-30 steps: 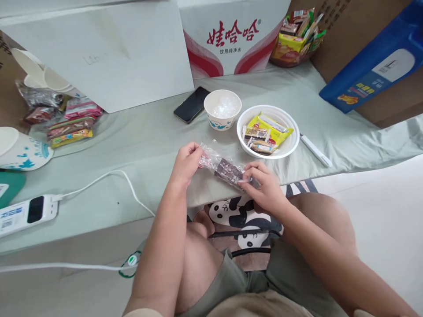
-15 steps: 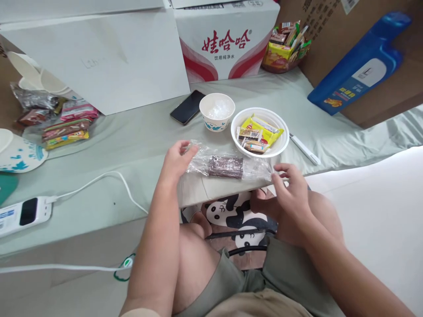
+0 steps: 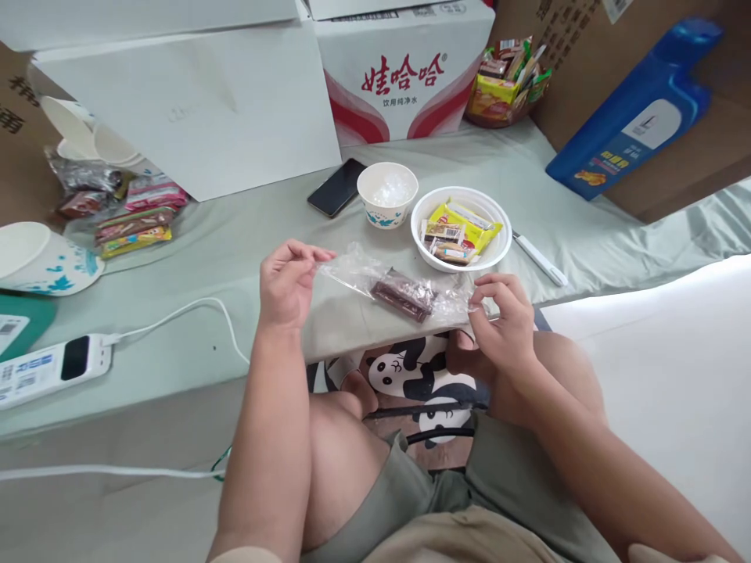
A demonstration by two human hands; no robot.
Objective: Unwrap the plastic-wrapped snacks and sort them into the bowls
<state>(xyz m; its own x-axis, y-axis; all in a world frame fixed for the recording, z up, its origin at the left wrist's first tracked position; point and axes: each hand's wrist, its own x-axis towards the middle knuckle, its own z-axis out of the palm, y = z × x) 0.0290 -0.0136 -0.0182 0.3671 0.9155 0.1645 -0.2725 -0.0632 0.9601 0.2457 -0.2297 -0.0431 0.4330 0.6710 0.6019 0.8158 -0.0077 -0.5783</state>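
A clear plastic bag [image 3: 350, 270] stretches between my two hands near the table's front edge. Inside it, or under its film, lies a dark brown wrapped snack bar [image 3: 406, 295], tilted down to the right. My left hand [image 3: 289, 283] pinches the bag's left end between thumb and fingers. At the right end, the fingers of my right hand [image 3: 501, 314] are closed on the crumpled plastic. Just behind the bag stand a white bowl [image 3: 505, 244] with several wrapped snacks in it and a paper cup [image 3: 384, 219] holding clear, crinkled plastic.
A black phone [image 3: 335, 188] lies left of the cup. A white-handled knife [image 3: 540, 260] rests right of the bowl. White boxes [image 3: 235, 109], a snack basket [image 3: 505, 109] and a blue bottle [image 3: 637, 117] stand behind. A power bank [image 3: 55, 371] with a white cable lies at left.
My left hand has moved left and up, pulling its end of the bag taut. The brown bar has turned, its right end now nearer me. My right hand has shifted slightly left and up.
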